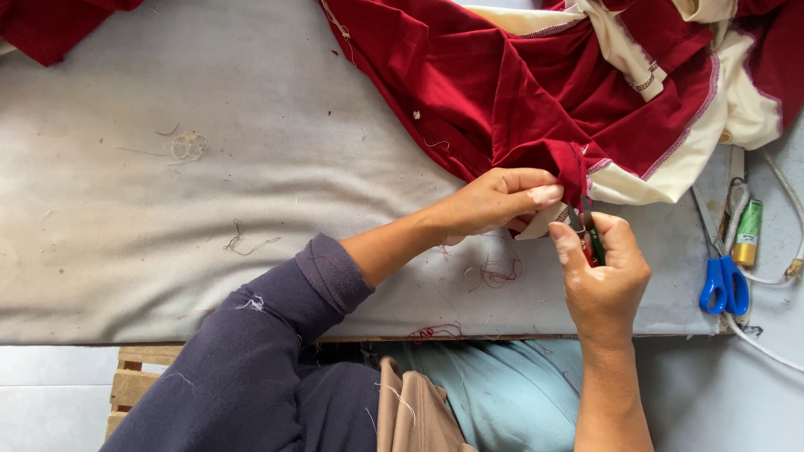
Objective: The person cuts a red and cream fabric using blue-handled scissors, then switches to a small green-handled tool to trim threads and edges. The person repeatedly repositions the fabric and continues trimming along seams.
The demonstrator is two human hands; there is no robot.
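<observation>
Nearest the camera, at six o'clock, a dark blue sleeve (251, 368) and a fold of tan and pale blue cloth (469, 402) fill the lower edge. Above them the left hand (490, 203) pinches a folded edge of the red and cream garment (586, 92) between thumb and fingers, its grip closed tight on the hem. Just beside it, toward four o'clock, the right hand (601, 272) is closed around a small green-handled thread snip (593, 238), blades up against the same hem. Most of the garment lies bunched from twelve to two o'clock on the grey padded tabletop (209, 209). Loose thread clippings (496, 272) are scattered near the hands, and more lie at ten o'clock. At three o'clock sit blue-handled scissors (722, 276) and a small green and yellow tube (747, 233) beside a pale cord (783, 201). This knit looks light, soft and limp; it would likely sag unless held close to the seam.
</observation>
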